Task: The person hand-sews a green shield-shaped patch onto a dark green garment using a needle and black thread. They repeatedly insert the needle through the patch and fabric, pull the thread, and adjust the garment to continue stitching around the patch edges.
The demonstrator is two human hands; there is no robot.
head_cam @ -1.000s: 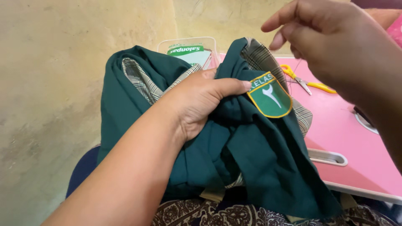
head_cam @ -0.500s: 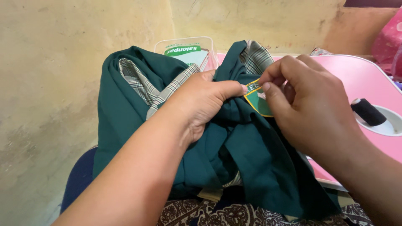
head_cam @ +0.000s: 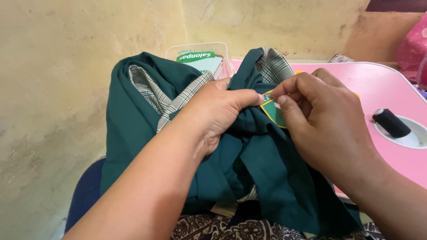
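The left hand [head_cam: 213, 118] was clamped over a bunched dark green garment [head_cam: 133, 133] with checked lining, thumb pressed flat beside a small green badge [head_cam: 272, 113] edged in yellow. That grip was closed firmly on the cloth, holding the folds gathered up in front of the person, above the lap and against the near edge of the pink worktop [head_cam: 382, 93]. The right hand [head_cam: 324, 129] was in close, thumb and forefinger pinched together right at the badge's top edge; whether anything thin sat between those fingertips was too small to tell.

The garment looked soft, light and floppy, so it would sag and slide unless taken in a full handful near the badge, as the left hand had it. The badge looked stiffer than the cloth around it, best steadied by its edge.

On to containers: a clear plastic box [head_cam: 195, 51] sat behind the garment, with a green-and-white packet [head_cam: 198, 58] showing inside. Out on the worktop, a round shallow recess [head_cam: 416, 138] held a black spool of thread [head_cam: 391, 123] lying on its side.
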